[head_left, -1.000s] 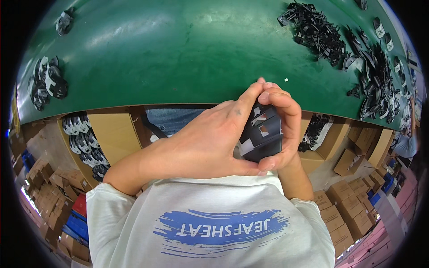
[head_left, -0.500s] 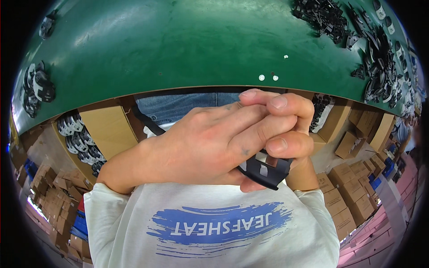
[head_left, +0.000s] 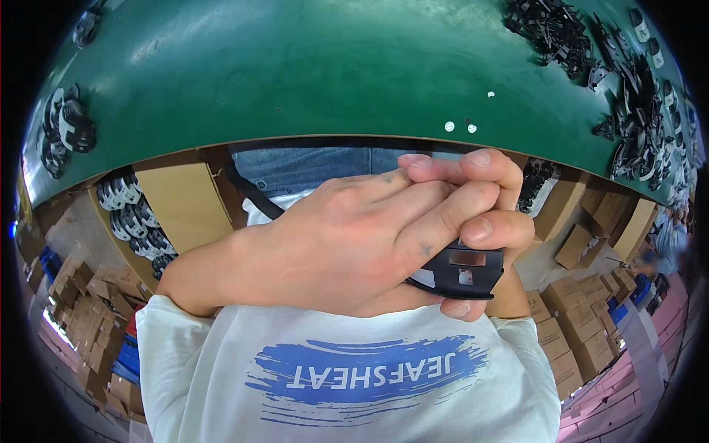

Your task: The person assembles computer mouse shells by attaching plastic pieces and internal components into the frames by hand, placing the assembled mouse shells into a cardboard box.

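A person's left hand (head_left: 354, 236), back upward, is clasped with the right hand (head_left: 496, 193), both closed around a curved black plastic shell with rectangular openings (head_left: 447, 276). The shell sits between the palms, its lower end showing below the right hand's bent fingers, with a fingertip under its edge; whose fingertip that is cannot be told. Behind them is a white T-shirt with a blue brush-stroke print (head_left: 214, 354), and blue denim (head_left: 299, 171) shows past the left wrist.

Below the front edge of a smooth green surface (head_left: 295, 81), an open brown cardboard box (head_left: 185, 196) on the left holds rows of black-and-white shells (head_left: 134, 215); another on the right (head_left: 563, 208) contains small black pieces. On the surface, two small white discs (head_left: 450, 126) lie near the edge, a white bit (head_left: 490, 94) farther in. Black-and-white shells cluster left (head_left: 74, 125); tangled black plastic parts (head_left: 550, 33) lie heaped far right.
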`<state>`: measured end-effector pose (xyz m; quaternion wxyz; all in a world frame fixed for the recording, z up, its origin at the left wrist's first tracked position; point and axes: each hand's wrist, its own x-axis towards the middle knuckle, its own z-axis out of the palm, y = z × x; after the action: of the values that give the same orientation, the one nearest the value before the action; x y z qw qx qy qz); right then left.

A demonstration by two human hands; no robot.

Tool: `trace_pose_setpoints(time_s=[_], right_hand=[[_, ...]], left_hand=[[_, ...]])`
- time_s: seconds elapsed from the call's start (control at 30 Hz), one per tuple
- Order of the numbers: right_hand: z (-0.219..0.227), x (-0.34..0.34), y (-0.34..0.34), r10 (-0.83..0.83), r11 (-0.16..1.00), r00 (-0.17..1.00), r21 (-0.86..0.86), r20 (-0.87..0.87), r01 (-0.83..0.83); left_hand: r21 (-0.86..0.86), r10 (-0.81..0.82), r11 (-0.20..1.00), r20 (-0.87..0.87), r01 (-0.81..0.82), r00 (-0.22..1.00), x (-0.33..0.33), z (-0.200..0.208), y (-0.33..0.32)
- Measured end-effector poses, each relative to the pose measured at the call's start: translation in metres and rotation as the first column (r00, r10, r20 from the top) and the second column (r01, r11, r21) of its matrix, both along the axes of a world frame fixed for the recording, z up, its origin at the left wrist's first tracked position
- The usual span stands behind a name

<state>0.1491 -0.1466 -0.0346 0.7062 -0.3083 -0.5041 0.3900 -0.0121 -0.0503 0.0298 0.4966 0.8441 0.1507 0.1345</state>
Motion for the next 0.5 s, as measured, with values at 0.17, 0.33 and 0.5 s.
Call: trace_pose_setpoints(time_s=[0.17, 0.33, 0.5], right_hand=[[-0.008, -0.004, -0.006, -0.076, 0.997, 0.997, 0.031, 0.001, 0.076], [-0.007, 0.007, 0.003, -0.016, 0.999, 0.960, -0.048, -0.278, 0.003], [-0.014, 0.001, 0.002, 0.034, 0.997, 0.935, -0.057, -0.352, -0.058]], left_hand=[[-0.009, -0.035, 0.999, 0.023, 0.035, 0.999, 0.005, -0.005, 0.005], [-0.204, 0.064, 0.978, 0.052, -0.052, 0.997, 0.005, -0.002, 0.006], [-0.134, 0.237, 0.968, 0.194, -0.213, 0.952, -0.003, -0.024, -0.017]])
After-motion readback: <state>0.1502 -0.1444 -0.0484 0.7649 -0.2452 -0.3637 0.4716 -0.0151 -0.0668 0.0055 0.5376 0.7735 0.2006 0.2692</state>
